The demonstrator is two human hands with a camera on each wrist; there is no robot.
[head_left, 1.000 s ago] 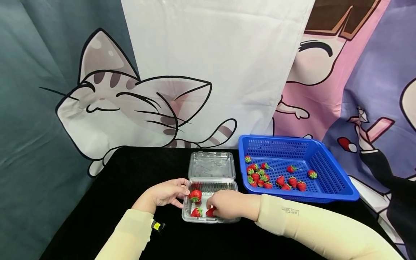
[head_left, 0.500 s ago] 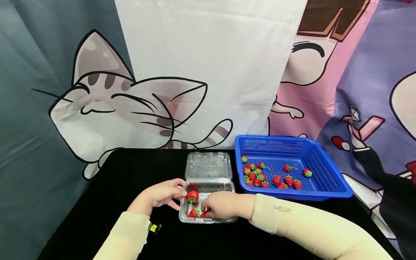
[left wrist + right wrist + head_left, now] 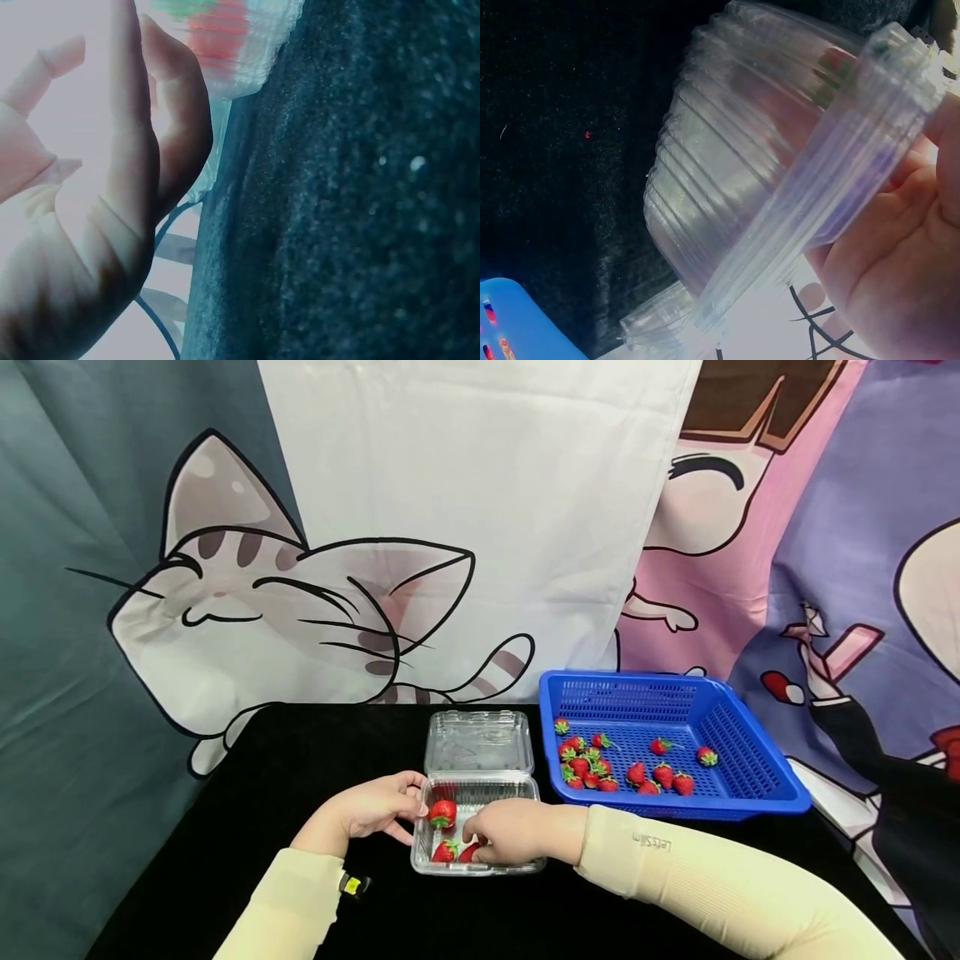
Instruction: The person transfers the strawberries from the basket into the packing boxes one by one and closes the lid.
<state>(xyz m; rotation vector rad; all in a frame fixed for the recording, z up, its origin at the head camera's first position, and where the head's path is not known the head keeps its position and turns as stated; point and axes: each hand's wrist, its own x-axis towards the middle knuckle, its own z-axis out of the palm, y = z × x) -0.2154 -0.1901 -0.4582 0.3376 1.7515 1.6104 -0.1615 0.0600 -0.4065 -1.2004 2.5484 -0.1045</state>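
Note:
A clear plastic clamshell box (image 3: 480,869) lies with its lid (image 3: 480,743) folded back behind it. My left hand (image 3: 381,806) pinches its left rim, thumb over the edge and fingers outside the wall. Inside, my right hand (image 3: 513,831) has its fingertips bent round a strawberry (image 3: 468,853), low at the box's front. Two more strawberries sit on the left side: one (image 3: 442,814) farther back, one (image 3: 445,852) in front, right beside the held one. In the right wrist view, the ribbed box wall (image 3: 720,180) partly hides the right hand's fingers.
A blue perforated basket (image 3: 750,810) stands to the right, behind my right forearm, with several strawberries (image 3: 585,768) heaped at its left and others scattered. Black cloth (image 3: 420,927) covers the table. A printed curtain (image 3: 465,485) hangs behind.
My right hand has shifted slightly left inside the box, bringing its strawberry close to the front left one. The left hand keeps its hold on the rim. The head view has turned slightly.

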